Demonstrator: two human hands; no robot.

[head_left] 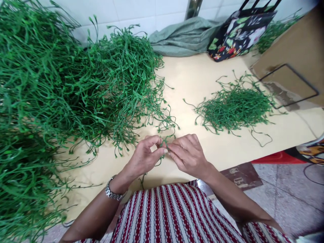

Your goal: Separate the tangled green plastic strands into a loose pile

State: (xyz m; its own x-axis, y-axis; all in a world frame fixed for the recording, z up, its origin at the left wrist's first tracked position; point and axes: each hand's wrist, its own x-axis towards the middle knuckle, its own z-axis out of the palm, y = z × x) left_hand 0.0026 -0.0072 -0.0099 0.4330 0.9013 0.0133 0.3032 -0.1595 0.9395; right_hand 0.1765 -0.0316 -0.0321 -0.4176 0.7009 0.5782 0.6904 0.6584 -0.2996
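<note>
Close to the table's front edge, my left hand pinches a thin green artificial plant stem between thumb and fingers. My right hand meets it from the other side, its fingertips closed on the same stem. The fingers cover most of the stem's middle. Beyond and to the left spreads a large tangled heap of green stems with small budded tips. A smaller pile of similar stems lies to the right of my hands.
The cream tabletop runs along a white tiled wall. At the back lie a grey-green sack and a black floral bag. A cardboard box stands at the right. Below the front edge is the tiled floor.
</note>
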